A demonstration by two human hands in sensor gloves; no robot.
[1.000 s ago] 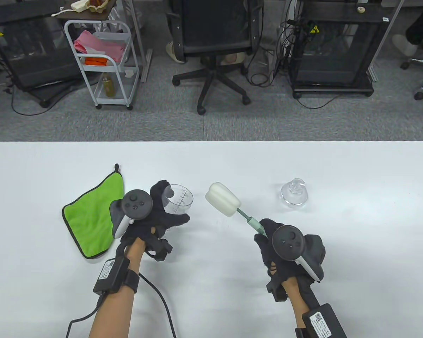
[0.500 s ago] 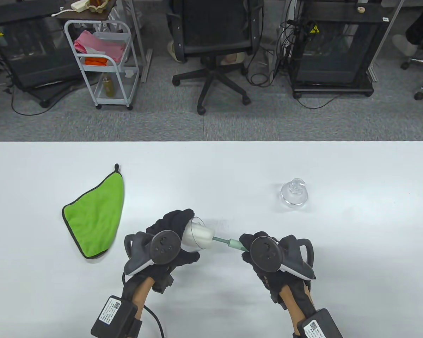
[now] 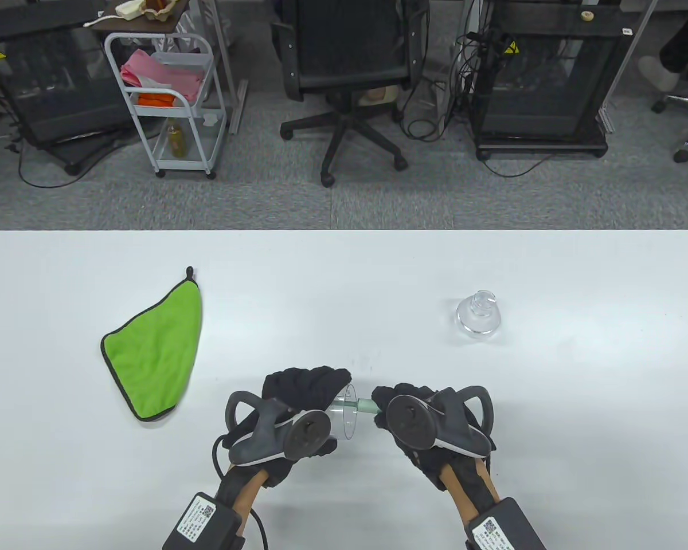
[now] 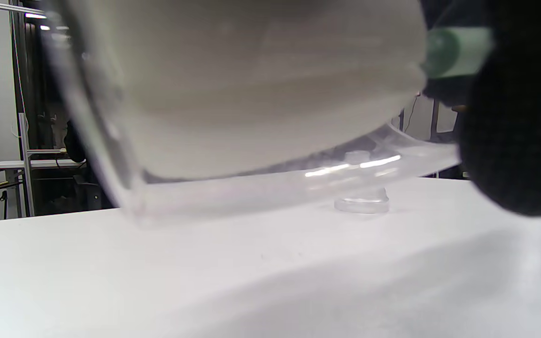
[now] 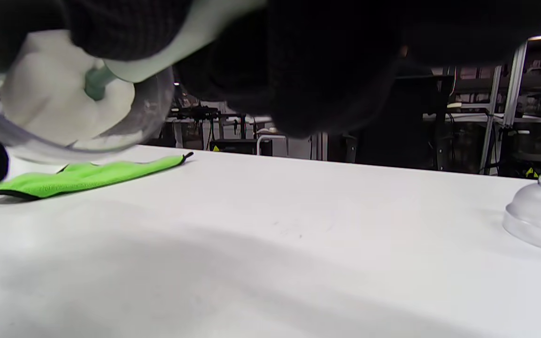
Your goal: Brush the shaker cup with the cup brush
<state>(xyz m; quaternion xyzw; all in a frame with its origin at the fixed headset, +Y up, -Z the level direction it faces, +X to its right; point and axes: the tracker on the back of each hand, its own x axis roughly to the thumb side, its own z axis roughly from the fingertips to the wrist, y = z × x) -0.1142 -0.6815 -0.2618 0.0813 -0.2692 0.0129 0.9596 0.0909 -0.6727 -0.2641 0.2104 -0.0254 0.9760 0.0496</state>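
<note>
White table (image 3: 344,269) in an office/lab space, chair and racks on the grey carpet behind. Left hand (image 3: 298,418) grasps the shaker cup (image 3: 344,413), clear plastic, held on its side above the table near the front edge, mouth toward the right hand. Right hand (image 3: 418,421) is clenched round the green handle of the cup brush (image 3: 366,405); only a short bit of stem shows between the two hands in the table view. Left wrist view shows the white sponge head (image 4: 261,89) filling most of the cup interior, pressed against the wall. So brushing looks underway, sponge deep inside. Handling guess: cup is light, rigid, thin-walled and smooth, likely slippery in a glove, so wrap the body rather than pinch the rim, and don't squeeze hard. Sponge is soft and compresses, it probably drags on the wall, so the cup needs a firm counter-hold while the brush twists or pumps. Brush stem looks stiffish; grip near the handle end. Green cloth (image 3: 155,355) lies flat to the left, well apart. Clear lid (image 3: 479,316) stands to the right, also well apart.
</note>
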